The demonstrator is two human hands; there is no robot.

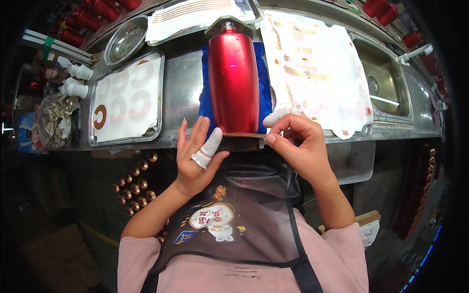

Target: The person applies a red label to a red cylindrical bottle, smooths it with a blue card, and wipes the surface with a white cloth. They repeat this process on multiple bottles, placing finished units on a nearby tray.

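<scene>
A shiny red metal bottle (233, 83) lies on a blue cloth (264, 93), its threaded neck pointing away and its base toward me. Along the base edge runs a thin brownish strip (244, 135). My right hand (300, 141) pinches the strip's right end between thumb and a fingertip. On the left, my left hand (198, 151) is open with fingers spread, and its covered index fingertip touches the base's left edge. White cloth finger covers sit on the left index finger (209, 148) and on a right-hand finger (281, 116).
At left lies a tray (159, 117) with a white sheet and a brown C-shaped piece (99, 117); behind it stands a metal bowl (126, 40). White printed sheets (337, 63) lie at right, before a sink (378, 78). More red bottles (97, 10) stand at the back left.
</scene>
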